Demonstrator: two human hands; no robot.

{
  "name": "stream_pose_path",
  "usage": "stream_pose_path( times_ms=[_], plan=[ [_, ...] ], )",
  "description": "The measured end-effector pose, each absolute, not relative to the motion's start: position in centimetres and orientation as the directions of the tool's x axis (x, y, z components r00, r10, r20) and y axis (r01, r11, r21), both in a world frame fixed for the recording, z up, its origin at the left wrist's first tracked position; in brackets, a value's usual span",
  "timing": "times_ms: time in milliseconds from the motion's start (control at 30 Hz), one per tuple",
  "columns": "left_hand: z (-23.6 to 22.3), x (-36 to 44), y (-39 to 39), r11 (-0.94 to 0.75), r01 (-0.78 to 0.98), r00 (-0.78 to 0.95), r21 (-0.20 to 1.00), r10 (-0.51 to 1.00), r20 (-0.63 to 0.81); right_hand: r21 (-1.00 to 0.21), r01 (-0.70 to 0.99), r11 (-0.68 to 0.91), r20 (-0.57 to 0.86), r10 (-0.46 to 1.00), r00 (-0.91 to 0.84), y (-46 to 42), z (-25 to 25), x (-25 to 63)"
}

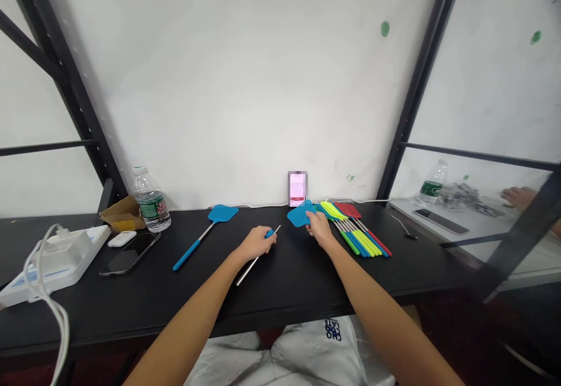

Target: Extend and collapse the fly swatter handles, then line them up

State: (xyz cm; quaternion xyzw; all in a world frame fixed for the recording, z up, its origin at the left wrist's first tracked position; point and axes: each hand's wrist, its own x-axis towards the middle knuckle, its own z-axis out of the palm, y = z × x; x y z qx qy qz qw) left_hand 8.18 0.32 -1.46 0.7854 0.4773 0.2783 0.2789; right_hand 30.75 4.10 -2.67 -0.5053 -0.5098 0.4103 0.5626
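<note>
My left hand is closed around a thin silver metal rod, which slants from lower left to upper right. A small blue piece shows at its fingers. In my right hand a blue fly swatter head is pinched at its edge, apart from the rod. To the left lies a whole blue fly swatter, its handle toward me. Just right of my right hand, several fly swatters with green, blue, yellow and red handles lie fanned side by side, their heads overlapping.
On the left of the black table are a water bottle, a cardboard box, a white case, a phone and a power strip with cables. An upright phone leans at the wall. A person's hand shows beyond the right frame.
</note>
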Motion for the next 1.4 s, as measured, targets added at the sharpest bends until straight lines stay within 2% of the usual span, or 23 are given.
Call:
stream_pose_path(
  times_ms=[333, 467, 633, 867, 1067, 1233, 1400],
  plan=[
    [-1.0, 8.3, -0.2, -0.389, 0.581, 0.390, 0.715, 0.904, 0.175, -0.970, -0.185, 0.156, 0.163, 0.986, -0.024, 2.8, -1.9, 29.9],
    [-1.0, 8.4, -0.3, -0.392, 0.568, 0.392, 0.723, 0.902, 0.181, -0.972, -0.184, 0.146, 0.155, 0.987, -0.039, 2.5, -1.6, 29.7],
    [-0.9, 8.5, -0.3, -0.397, 0.490, 0.403, 0.776, 0.893, 0.203, -0.979, -0.201, 0.038, 0.057, 0.994, -0.093, 2.5, -1.8, 29.6],
    [-0.5, 8.7, -0.9, -0.382, 0.390, 0.460, 0.837, 0.869, 0.182, -0.913, -0.381, 0.145, 0.211, 0.968, -0.138, 2.6, -1.8, 29.3],
    [-0.6, 8.8, -1.0, -0.378, 0.383, 0.444, 0.843, 0.876, 0.191, -0.929, -0.353, 0.109, 0.186, 0.964, -0.192, 2.4, -1.8, 29.1],
    [-0.6, 8.8, -1.0, -0.376, 0.367, 0.442, 0.851, 0.875, 0.196, -0.954, -0.299, 0.025, 0.090, 0.974, -0.207, 2.2, -1.8, 29.4],
    [-0.6, 8.8, -1.0, -0.355, 0.337, 0.438, 0.872, 0.879, 0.188, -0.950, -0.314, 0.005, 0.075, 0.975, -0.210, 2.3, -1.8, 29.4]
  ],
)
